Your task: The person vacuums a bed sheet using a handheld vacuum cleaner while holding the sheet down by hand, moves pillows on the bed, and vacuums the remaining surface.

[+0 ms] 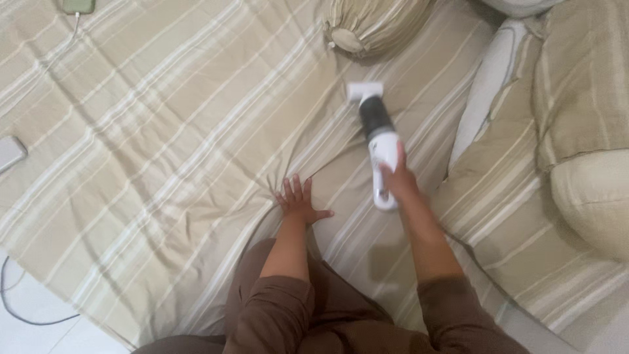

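Observation:
My right hand (398,180) grips the rear handle of a white and black handheld vacuum (377,131), whose flat white nozzle presses on the beige striped bedsheet (164,131) just below a bolster pillow. My left hand (298,202) lies flat on the sheet with fingers spread, a little to the left of the vacuum and apart from it. Creases in the sheet fan out from under that palm.
A striped bolster pillow (373,23) lies at the top centre. Striped pillows (576,85) are stacked on the right. A phone (10,154) rests at the sheet's left edge and another device (78,5) with a cable at the top left. White floor (33,328) shows at the lower left.

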